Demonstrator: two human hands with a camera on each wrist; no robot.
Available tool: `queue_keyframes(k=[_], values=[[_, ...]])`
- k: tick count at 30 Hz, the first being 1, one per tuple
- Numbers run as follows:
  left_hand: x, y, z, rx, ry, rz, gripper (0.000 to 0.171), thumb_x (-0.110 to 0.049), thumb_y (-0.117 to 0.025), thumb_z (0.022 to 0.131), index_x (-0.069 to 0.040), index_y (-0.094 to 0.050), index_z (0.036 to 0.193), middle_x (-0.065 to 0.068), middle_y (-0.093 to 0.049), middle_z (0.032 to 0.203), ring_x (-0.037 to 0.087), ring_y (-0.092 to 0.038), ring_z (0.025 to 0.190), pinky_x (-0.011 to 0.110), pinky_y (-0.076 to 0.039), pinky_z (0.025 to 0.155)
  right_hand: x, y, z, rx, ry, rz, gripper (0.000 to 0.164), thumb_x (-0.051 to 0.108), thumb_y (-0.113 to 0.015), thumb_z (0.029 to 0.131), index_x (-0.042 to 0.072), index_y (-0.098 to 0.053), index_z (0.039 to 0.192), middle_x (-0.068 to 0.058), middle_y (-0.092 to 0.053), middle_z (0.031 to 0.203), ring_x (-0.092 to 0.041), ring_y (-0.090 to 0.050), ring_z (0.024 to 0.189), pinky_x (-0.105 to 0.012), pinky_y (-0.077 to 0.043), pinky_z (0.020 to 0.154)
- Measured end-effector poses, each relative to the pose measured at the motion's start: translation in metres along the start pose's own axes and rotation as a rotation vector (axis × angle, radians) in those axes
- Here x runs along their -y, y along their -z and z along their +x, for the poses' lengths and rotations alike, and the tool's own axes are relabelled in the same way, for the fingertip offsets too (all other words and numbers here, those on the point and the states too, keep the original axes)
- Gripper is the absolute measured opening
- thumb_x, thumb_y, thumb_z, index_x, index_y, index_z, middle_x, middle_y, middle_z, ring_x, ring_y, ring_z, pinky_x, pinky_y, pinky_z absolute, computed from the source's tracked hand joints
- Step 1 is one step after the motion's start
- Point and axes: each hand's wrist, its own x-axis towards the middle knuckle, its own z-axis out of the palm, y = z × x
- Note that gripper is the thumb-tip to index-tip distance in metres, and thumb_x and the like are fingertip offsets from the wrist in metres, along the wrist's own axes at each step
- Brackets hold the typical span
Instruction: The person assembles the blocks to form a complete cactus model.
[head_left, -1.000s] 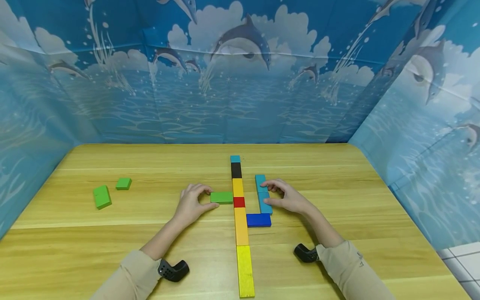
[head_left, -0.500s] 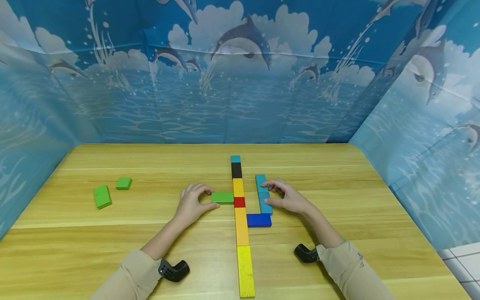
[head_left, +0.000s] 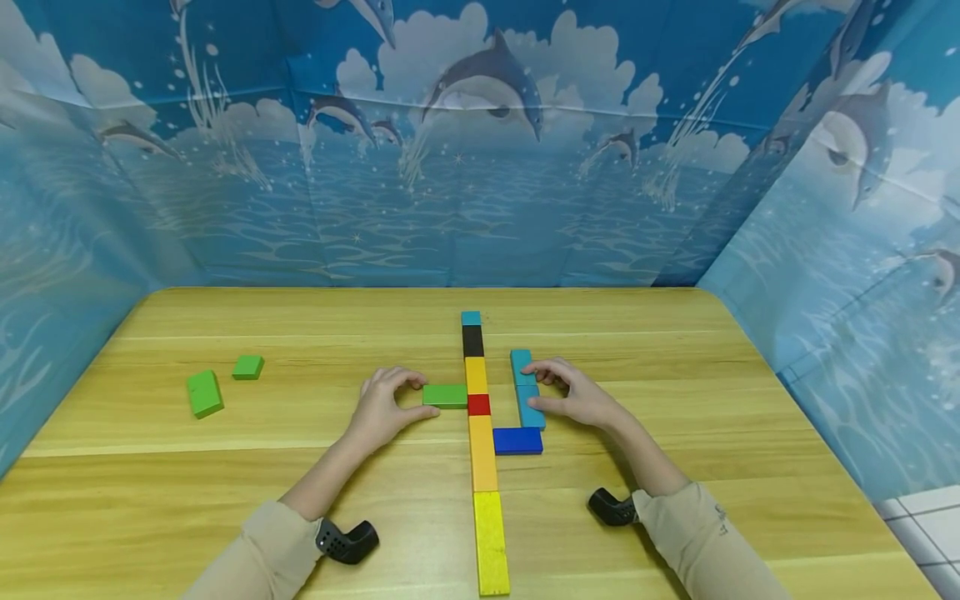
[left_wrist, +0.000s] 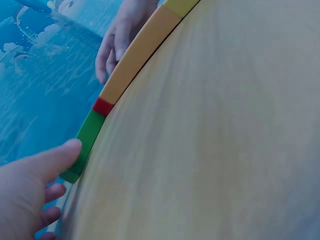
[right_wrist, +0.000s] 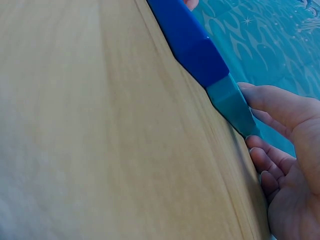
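My left hand [head_left: 382, 407] pinches a green block [head_left: 446, 397] at its left end between thumb and fingers. That block's right end meets the row at the red block [head_left: 478, 405]. Two light blue blocks, a farther one [head_left: 521, 362] and a nearer one [head_left: 529, 412], lie end to end right of the row. My right hand [head_left: 573, 394] holds them with bent fingers, index on the farther block and thumb on the nearer. A dark blue block [head_left: 517, 441] lies crosswise between the row and the nearer light blue block's end, touching that end in the right wrist view.
The row also has a yellow block [head_left: 491, 542], an orange block [head_left: 483, 454], a yellow-orange block [head_left: 476, 375], a black block [head_left: 472, 341] and a small light blue block [head_left: 471, 317]. Two loose green pieces, a larger [head_left: 205, 394] and a smaller [head_left: 247, 367], lie left. A dolphin-print curtain [head_left: 480, 208] surrounds the table.
The green block under my left hand has slid very slightly to the right. Both hands and the other blocks stay almost still.
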Motion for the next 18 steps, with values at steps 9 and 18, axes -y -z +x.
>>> queue_keyframes(k=[9, 18], values=[[0.011, 0.034, -0.004, 0.01, -0.006, -0.131, 0.052, -0.023, -0.079, 0.071, -0.004, -0.059, 0.116, 0.009, -0.06, 0.104, 0.025, -0.052, 0.098, 0.044, -0.041, 0.086, -0.001, 0.0, 0.0, 0.004, 0.004, 0.016, 0.041, 0.002, -0.063, 0.084, -0.007, -0.049, 0.122, -0.023, -0.047, 0.106, -0.036, -0.04, 0.094, -0.043, -0.035, 0.079], [0.042, 0.099, -0.026, -0.084, 0.075, -0.122, 0.05, -0.017, -0.071, 0.08, -0.003, -0.053, 0.124, 0.013, -0.05, 0.121, 0.029, -0.041, 0.11, 0.055, -0.03, 0.093, 0.002, -0.001, 0.0, 0.009, 0.005, 0.022, 0.041, 0.002, -0.062, 0.084, -0.008, -0.049, 0.122, -0.024, -0.047, 0.106, -0.037, -0.039, 0.094, -0.044, -0.035, 0.079]])
